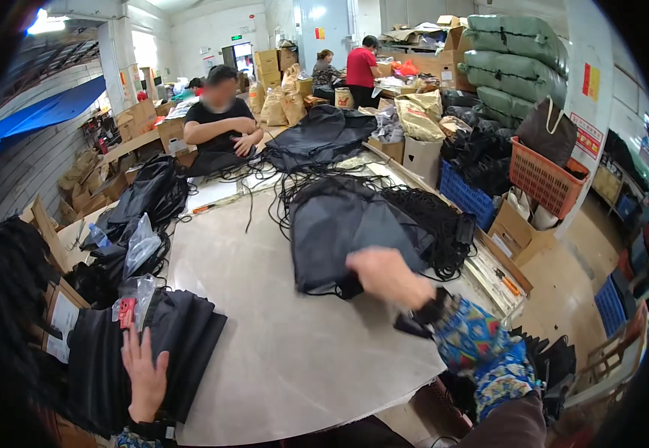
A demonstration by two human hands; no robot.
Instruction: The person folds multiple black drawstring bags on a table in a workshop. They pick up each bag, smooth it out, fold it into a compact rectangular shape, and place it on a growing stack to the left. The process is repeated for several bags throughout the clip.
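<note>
Left hand (144,373): grip released, palm flat on the near-left stack of black bags (182,336). Right hand (384,275): grip clenched on the centre bag pile (339,224) on the desk (280,328).

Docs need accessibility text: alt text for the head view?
A person's right hand reaches onto a pile of black fabric bags on a worktable, while the left hand lies flat on a folded black stack. A seated co-worker works opposite.
</note>
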